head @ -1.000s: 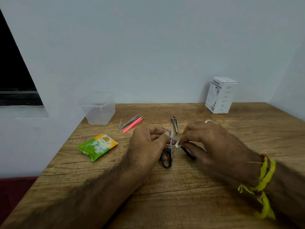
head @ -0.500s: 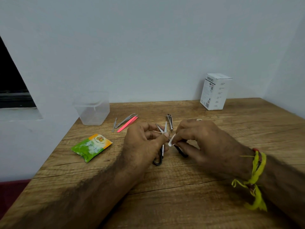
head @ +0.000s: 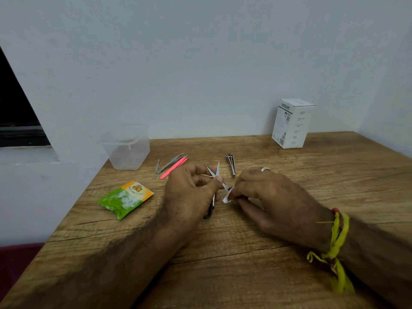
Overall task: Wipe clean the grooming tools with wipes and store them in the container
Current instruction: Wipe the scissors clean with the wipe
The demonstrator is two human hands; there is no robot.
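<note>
One pair of small scissors [head: 215, 175] with black handles is in work at the middle of the wooden table [head: 223, 264], its two blades spread in a narrow V pointing away from the person. Taking the scissors as the landmark: one nail clipper [head: 230, 163] lies just to their right and a little farther back; to their left and back lie one pink tweezer [head: 174, 167], one steel tweezer [head: 171, 162] touching it, and one thin steel pick [head: 156, 168] just left of those. One clear plastic container [head: 127, 148], open-topped, stands farther left and back, at the table's corner. One green-and-orange wipe sachet [head: 126, 198] lies flat well to the left of the scissors, nearer the person. One white carton [head: 293, 123] stands upright far back to the right, against the wall. The left hand [head: 191, 195] comes in from below, fingers curled, thumb and forefinger pinching the scissors near the pivot, a black handle loop showing under the palm. The right hand [head: 267, 197], with one ring and a yellow thread at the wrist, has its fingertips pinched on one small white wipe [head: 228, 196], pressed against the right-hand blade below the pivot.
</note>
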